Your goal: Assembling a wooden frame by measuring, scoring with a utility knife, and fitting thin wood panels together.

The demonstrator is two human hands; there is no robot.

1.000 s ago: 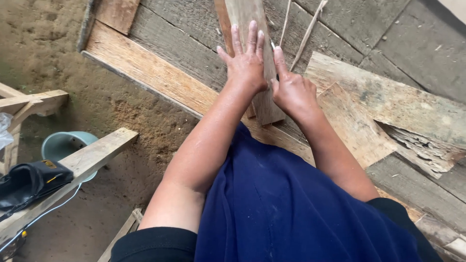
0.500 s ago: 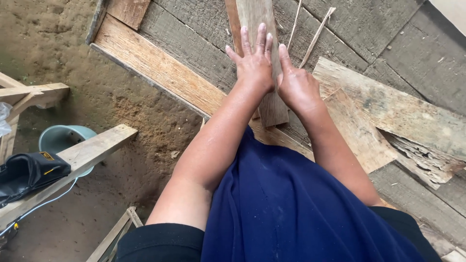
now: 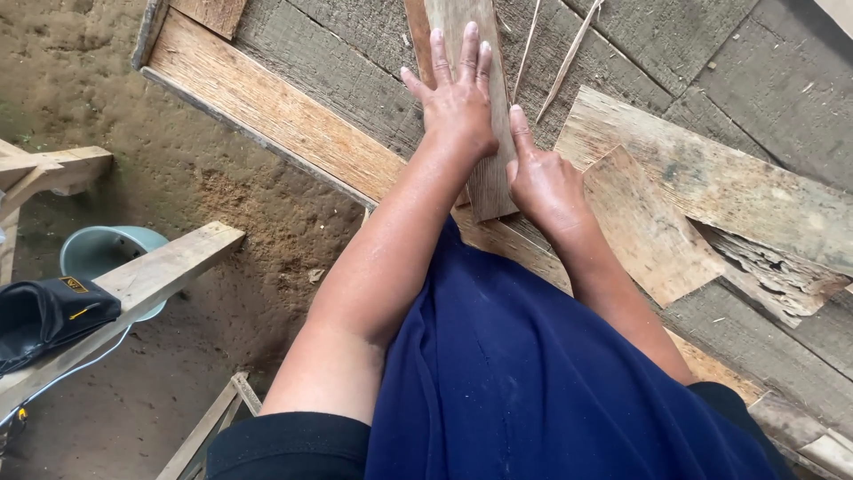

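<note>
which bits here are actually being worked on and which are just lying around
In hand:
narrow plank, left hand flat on it
right hand at its edge

Lying about:
black pouch
pale green bucket
thin sticks
broken board

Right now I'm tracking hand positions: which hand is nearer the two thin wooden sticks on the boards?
Right. The right hand lies just below the thin sticks, thumb pointing toward them. The left hand lies flat on the narrow plank, to their left.
</note>
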